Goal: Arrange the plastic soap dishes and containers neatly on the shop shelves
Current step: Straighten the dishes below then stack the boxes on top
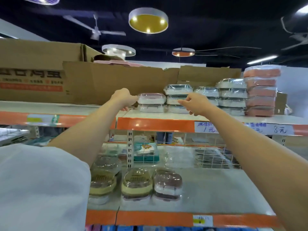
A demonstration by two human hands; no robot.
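A white sleeve (38,185) fills the lower left corner. Above it, on the top shelf (166,114), stand wrapped soap dishes with clear lids. The left hand (124,97) grips the left end of the pink-lidded dish (151,98), topmost of two. The right hand (195,103) hovers beside it, fingers loosely curled, holding nothing.

My bare arms and a white tee

My left hand (124,99) and right hand (194,104) are both bare: no gloves, rings, watch or bracelet show. My forearms are uncovered up past the elbow. Below and left of the orange shelf edge (155,125), a loose short sleeve (41,185) of plain white cloth covers my left upper arm, unmarked and softly creased.
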